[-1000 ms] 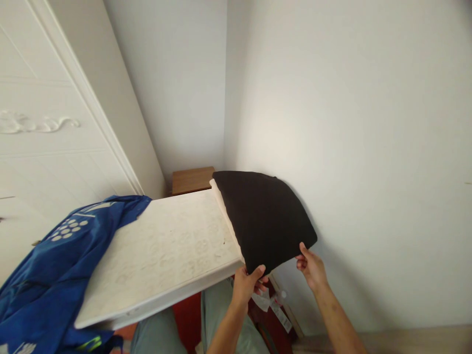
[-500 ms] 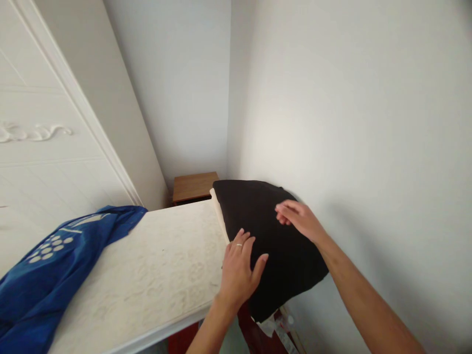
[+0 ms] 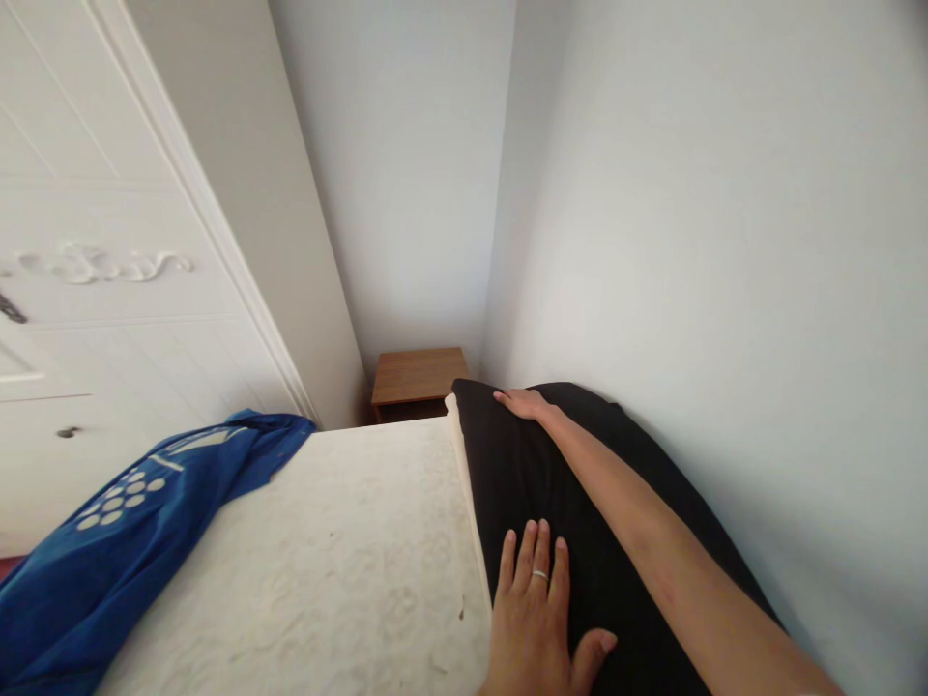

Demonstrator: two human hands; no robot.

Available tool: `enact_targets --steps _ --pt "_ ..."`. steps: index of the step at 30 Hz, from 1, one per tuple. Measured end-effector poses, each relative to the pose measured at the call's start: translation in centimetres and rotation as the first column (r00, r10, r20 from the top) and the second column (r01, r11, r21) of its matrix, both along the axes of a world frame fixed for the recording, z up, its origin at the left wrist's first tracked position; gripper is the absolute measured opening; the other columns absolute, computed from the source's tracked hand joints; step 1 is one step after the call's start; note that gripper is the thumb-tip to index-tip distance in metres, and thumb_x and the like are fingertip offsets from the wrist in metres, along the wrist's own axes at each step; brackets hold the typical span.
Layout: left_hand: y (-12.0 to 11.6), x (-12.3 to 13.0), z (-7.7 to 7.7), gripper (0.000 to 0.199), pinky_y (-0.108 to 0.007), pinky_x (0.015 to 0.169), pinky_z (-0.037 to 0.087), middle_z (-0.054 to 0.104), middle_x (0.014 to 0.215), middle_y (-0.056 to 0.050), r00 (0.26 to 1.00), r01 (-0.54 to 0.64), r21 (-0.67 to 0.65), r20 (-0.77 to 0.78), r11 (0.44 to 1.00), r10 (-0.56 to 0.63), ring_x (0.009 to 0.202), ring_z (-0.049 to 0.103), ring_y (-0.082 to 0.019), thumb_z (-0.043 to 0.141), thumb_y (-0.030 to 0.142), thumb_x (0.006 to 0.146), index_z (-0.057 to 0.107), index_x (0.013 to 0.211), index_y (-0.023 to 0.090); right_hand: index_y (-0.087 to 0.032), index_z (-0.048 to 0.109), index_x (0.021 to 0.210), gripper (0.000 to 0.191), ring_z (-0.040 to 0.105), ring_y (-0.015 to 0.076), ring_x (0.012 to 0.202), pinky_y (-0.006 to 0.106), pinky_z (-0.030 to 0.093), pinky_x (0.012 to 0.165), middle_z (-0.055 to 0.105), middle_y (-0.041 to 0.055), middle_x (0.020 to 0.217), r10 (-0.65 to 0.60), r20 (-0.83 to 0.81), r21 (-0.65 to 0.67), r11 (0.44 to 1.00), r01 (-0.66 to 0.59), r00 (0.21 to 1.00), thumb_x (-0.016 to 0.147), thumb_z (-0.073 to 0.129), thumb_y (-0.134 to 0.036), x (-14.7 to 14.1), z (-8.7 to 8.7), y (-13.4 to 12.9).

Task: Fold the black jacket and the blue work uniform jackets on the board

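Observation:
A black cloth (image 3: 507,474) with a pale edge lies over the right side of a cream patterned surface (image 3: 348,541), up against the wall. My left hand (image 3: 533,599), wearing a ring, rests flat on the cloth near its pale edge, fingers stretched and thumb apart. Farther off, my right hand (image 3: 520,402) lies on the cloth close to its far end, fingers extended. My right forearm crosses above the black fabric and hides part of it. Nothing is held in either hand.
Blue fabric with white printed shapes (image 3: 145,512) is heaped at the left of the cream surface. A white cabinet (image 3: 137,222) with raised ornament stands behind it. In the far corner is a low brown wooden table (image 3: 420,375). A pale wall (image 3: 710,251) rises on the right.
My right hand has come down from above the cloth to its far end. My left hand now lies flat, lower in view. The black cloth reaches farther toward me, and the view has shifted left.

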State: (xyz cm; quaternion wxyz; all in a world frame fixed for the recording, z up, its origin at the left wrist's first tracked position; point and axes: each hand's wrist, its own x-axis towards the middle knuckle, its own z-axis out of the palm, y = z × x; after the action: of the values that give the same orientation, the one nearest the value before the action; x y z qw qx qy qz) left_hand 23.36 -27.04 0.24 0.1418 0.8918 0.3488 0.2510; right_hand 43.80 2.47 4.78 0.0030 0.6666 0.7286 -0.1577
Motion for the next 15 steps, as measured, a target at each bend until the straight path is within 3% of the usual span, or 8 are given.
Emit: enact_targets --steps 5,7,10,13,15 --pt "-0.3 -0.1 0.9 0.079 -0.056 0.121 0.022 0.013 0.162 -0.009 1.000 0.022 -0.092 0.005 0.996 -0.021 0.149 0.014 -0.031 0.047 0.055 0.093 0.017 0.157 0.019 -0.011 0.059 0.134 0.077 0.051 0.0325 0.131 0.042 0.037 0.109 0.057 0.0178 0.138 -0.009 -0.011 -0.086 0.996 0.008 1.000 0.097 0.020 -0.067 -0.5 -0.7 2.2" --pt "-0.2 -0.3 1.4 0.078 -0.056 0.122 0.019 0.012 0.162 -0.010 0.999 0.034 -0.122 0.005 0.992 -0.033 0.149 0.013 -0.031 0.046 0.054 0.094 0.018 0.156 0.017 -0.011 0.045 0.146 0.079 0.039 0.0322 0.140 0.044 0.029 0.114 0.045 0.0175 0.149 -0.012 -0.036 0.010 1.000 0.012 0.999 0.097 0.016 -0.066 -2.2 -0.6 3.2" --pt "-0.1 -0.4 1.7 0.078 -0.055 0.122 0.016 0.013 0.162 -0.011 0.999 0.050 -0.162 0.016 0.986 -0.048 0.149 0.011 -0.031 0.045 0.055 0.094 0.020 0.156 0.016 -0.014 0.032 0.153 0.076 0.028 0.0273 0.146 0.040 0.021 0.119 0.032 0.0118 0.157 0.130 -0.128 0.129 0.985 -0.113 0.983 0.098 0.015 -0.064 -5.7 -0.8 4.1" --pt "-0.1 -0.4 1.9 0.078 -0.054 0.123 0.012 0.013 0.161 -0.012 0.998 0.056 -0.195 0.050 0.979 -0.047 0.150 0.009 -0.030 0.045 0.056 0.093 0.023 0.155 0.014 -0.015 0.038 0.151 0.075 0.030 0.0277 0.145 0.038 0.022 0.119 0.035 0.0101 0.156 0.237 -0.113 -0.004 0.971 -0.239 0.965 0.097 0.028 -0.066 -8.5 -1.4 4.1" --pt "-0.3 -0.5 2.0 0.080 -0.054 0.123 0.010 0.014 0.161 -0.013 0.997 0.048 -0.206 0.072 0.977 -0.034 0.150 0.009 -0.030 0.046 0.059 0.093 0.025 0.154 0.012 -0.014 0.037 0.151 0.075 0.030 0.0282 0.145 0.039 0.022 0.119 0.033 0.0098 0.156 0.228 -0.070 -0.068 0.970 -0.232 0.971 0.096 0.030 -0.065 -9.3 -2.0 3.6"
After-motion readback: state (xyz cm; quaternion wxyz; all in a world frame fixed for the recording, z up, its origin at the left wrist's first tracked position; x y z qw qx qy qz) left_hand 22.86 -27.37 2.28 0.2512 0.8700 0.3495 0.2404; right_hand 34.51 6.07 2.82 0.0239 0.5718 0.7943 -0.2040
